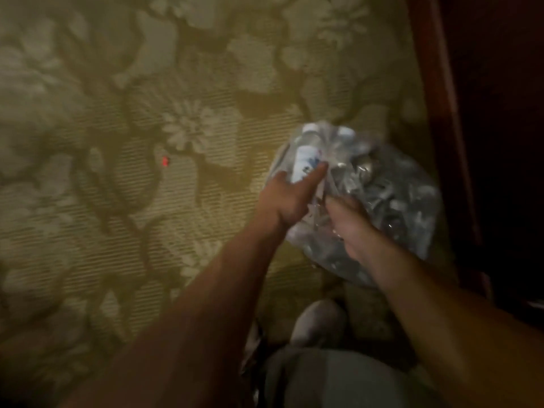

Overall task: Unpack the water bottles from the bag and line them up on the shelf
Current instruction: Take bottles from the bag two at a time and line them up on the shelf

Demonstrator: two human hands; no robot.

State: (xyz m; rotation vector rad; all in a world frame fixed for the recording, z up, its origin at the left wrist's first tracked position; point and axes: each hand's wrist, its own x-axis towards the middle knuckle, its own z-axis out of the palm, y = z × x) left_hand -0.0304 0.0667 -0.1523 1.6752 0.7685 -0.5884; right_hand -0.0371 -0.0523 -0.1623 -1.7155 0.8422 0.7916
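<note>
Both hands [321,201] grip bag [391,201]; dark wood edge [441,113] close right.

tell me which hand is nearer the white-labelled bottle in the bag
Left. The left hand touches the white-labelled bottle; the right hand grips the clear bag lower down.

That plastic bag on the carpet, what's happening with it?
A person is bending over a clear plastic bag of water bottles on a floral carpet. The left hand reaches in around a bottle with a white label, while the right hand holds the bag's plastic. The picture is blurred, so the exact grip is unclear. No bottle is out yet, and no shelf is clearly in view.
</note>
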